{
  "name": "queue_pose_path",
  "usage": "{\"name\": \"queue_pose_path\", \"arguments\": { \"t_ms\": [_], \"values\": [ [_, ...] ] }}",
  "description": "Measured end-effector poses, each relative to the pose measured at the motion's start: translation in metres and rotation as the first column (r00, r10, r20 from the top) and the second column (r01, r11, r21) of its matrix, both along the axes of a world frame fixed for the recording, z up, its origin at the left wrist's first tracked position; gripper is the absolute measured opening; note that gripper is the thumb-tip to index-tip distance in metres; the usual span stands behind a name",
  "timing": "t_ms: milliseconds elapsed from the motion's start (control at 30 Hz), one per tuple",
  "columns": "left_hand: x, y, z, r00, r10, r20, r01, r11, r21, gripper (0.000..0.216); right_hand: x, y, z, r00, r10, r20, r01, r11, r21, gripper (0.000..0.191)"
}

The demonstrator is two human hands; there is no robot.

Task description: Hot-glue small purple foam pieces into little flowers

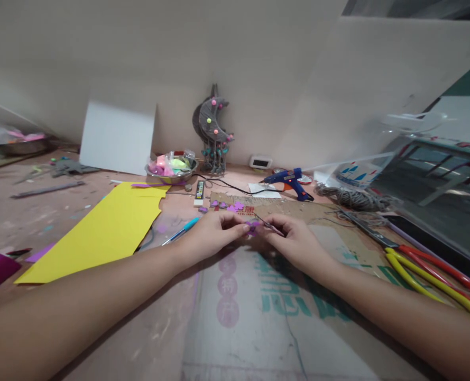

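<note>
My left hand point(218, 231) and my right hand point(294, 239) meet over a flattened cardboard sheet point(266, 307) in the middle of the table. Left fingers pinch a small purple cut-out point(252, 226). The right hand's fingers are closed round a thin metal tool point(269, 225), tweezers or small scissors, whose tip touches the purple piece. More small purple cut-outs point(235, 206) lie just beyond the hands on the cardboard's far edge.
A yellow sheet point(108, 230) and a blue pen point(181, 230) lie to the left. A blue glue gun point(290, 181), a metal bowl of coloured bits point(172, 168) and a moon ornament point(213, 132) stand behind. Twine point(353, 198) and red-and-yellow-handled shears point(429, 270) lie right.
</note>
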State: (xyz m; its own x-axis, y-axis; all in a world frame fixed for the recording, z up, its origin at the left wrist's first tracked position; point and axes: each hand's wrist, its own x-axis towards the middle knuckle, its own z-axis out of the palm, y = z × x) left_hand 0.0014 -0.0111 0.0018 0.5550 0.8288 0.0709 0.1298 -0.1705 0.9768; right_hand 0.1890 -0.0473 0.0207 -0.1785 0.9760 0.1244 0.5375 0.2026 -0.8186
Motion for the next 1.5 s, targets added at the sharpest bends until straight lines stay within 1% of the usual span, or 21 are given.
{"name": "queue_pose_path", "arguments": {
  "t_ms": [167,267,367,433,500,667,767,900,1000,1100,1200,1300,1367,1400,1500],
  "values": [
    [-0.001,0.000,0.001,1.000,0.002,-0.028,-0.001,0.999,0.044,0.029,-0.001,-0.002,0.000,1.000,0.023,-0.007,-0.023,1.000,0.006,0.015],
    [0.000,-0.001,0.001,1.000,-0.004,-0.016,0.004,1.000,0.026,0.027,0.000,-0.002,0.000,0.998,0.038,-0.045,-0.037,0.999,0.010,0.017],
    [0.000,-0.002,0.000,1.000,0.006,-0.014,-0.006,1.000,0.021,0.026,0.000,-0.001,0.001,0.997,-0.013,-0.077,0.020,0.996,0.090,0.020],
    [0.000,-0.002,0.001,0.999,0.016,-0.034,-0.014,0.999,0.043,0.026,0.001,0.000,0.001,0.997,-0.058,-0.054,0.064,0.991,0.118,0.020],
    [0.000,-0.003,0.001,0.998,0.022,-0.057,-0.018,0.996,0.082,0.025,0.001,0.001,0.001,0.998,-0.065,-0.015,0.066,0.993,0.096,0.021],
    [-0.001,-0.005,0.004,0.992,0.053,-0.117,-0.031,0.981,0.190,0.023,0.001,0.002,-0.003,0.997,-0.025,0.074,0.023,0.999,0.031,0.020],
    [-0.001,-0.005,0.005,0.990,0.049,-0.132,-0.020,0.978,0.208,0.023,0.001,0.002,-0.003,0.997,-0.001,0.077,-0.001,1.000,0.031,0.023],
    [-0.001,-0.004,0.004,0.994,0.016,-0.108,0.006,0.980,0.197,0.025,0.001,0.000,-0.002,0.997,0.008,0.072,-0.011,0.999,0.032,0.027],
    [-0.001,-0.002,0.002,0.997,0.021,-0.080,-0.008,0.988,0.153,0.025,0.003,0.000,-0.001,0.999,0.015,0.040,-0.018,0.996,0.084,0.027],
    [0.000,-0.001,0.001,0.997,0.060,-0.039,-0.056,0.994,0.094,0.028,0.008,0.001,0.000,0.999,-0.027,0.035,0.018,0.972,0.234,0.028],
    [0.001,0.000,0.002,0.996,0.084,-0.015,-0.084,0.996,0.008,0.029,0.017,0.006,0.000,0.983,-0.109,0.148,0.041,0.914,0.403,0.028],
    [0.002,0.000,0.005,0.996,0.093,0.010,-0.093,0.995,-0.033,0.028,0.030,0.016,-0.003,0.939,-0.157,0.305,-0.025,0.855,0.518,0.029],
    [0.002,0.000,0.005,0.995,0.102,0.014,-0.101,0.995,-0.023,0.027,0.039,0.024,-0.007,0.896,-0.158,0.415,-0.098,0.841,0.532,0.031],
    [0.002,0.001,0.005,0.995,0.102,0.011,-0.102,0.995,-0.019,0.027,0.043,0.028,-0.008,0.870,-0.158,0.468,-0.128,0.843,0.522,0.033],
    [0.002,0.003,0.003,0.996,0.091,0.014,-0.090,0.996,-0.012,0.029,0.054,0.037,-0.010,0.799,-0.179,0.575,-0.158,0.859,0.486,0.036]
  ]
}}
